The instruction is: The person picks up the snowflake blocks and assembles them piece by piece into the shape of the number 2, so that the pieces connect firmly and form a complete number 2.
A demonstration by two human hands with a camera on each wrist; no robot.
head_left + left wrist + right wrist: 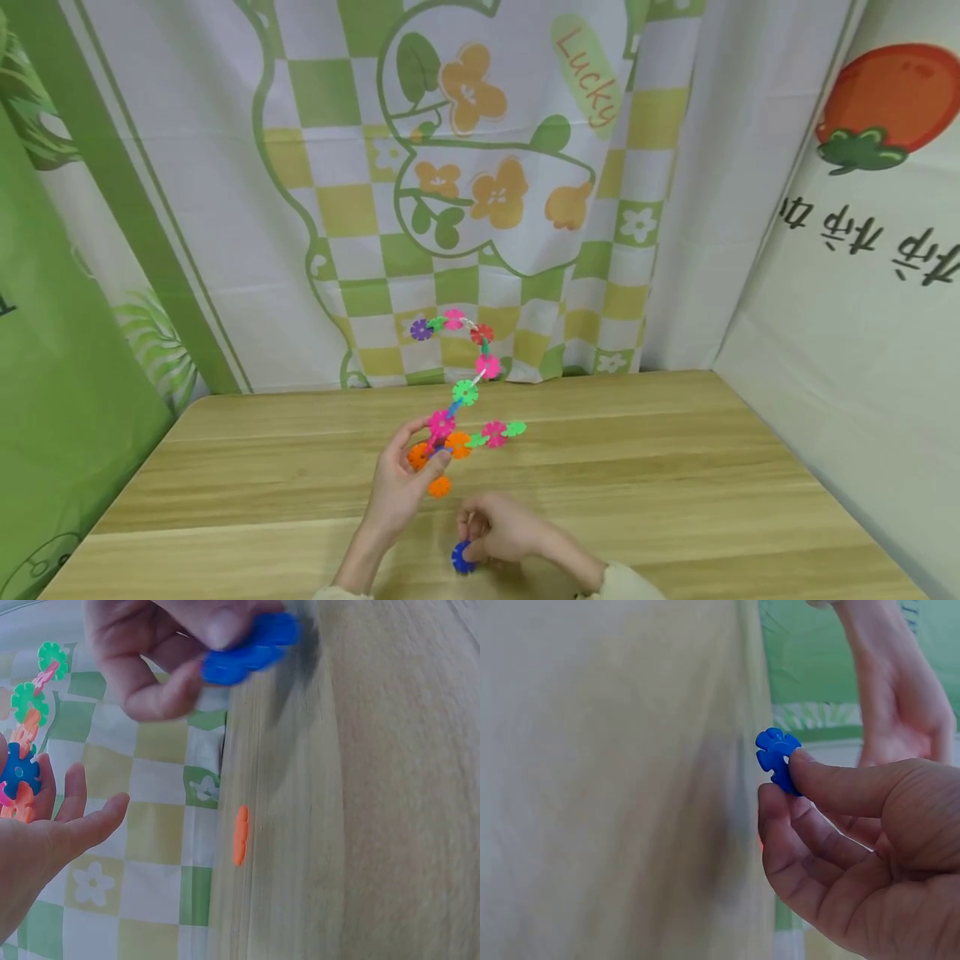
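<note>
Right hand: thumb and forefinger closed in a pinch on a blue snowflake disc, fingers gripping one lobed edge, the rest of the disc free. Disc held low, just above the tabletop, on the near side of the chain.

Left hand: fingers curled round the lower end of a chain of interlocked discs, gripping at an orange and pink cluster. Left wrist view shows the outer fingers loosely spread, so the hold sits with thumb and first fingers. Chain rises from the hand and curves over toward the curtain, ending in a purple disc; a short branch with a green disc sticks out to the chain's right.

One loose orange disc lies on the tabletop just below the chain's base, between the two hands.

Handling, as judged: discs are light, stiff plastic, smooth and slotted. Best pinched across the flat faces, leaving a slot exposed. The chain looks wobbly at its joints; supporting it near the base seems sound, though the long top may sway or pop apart.
</note>
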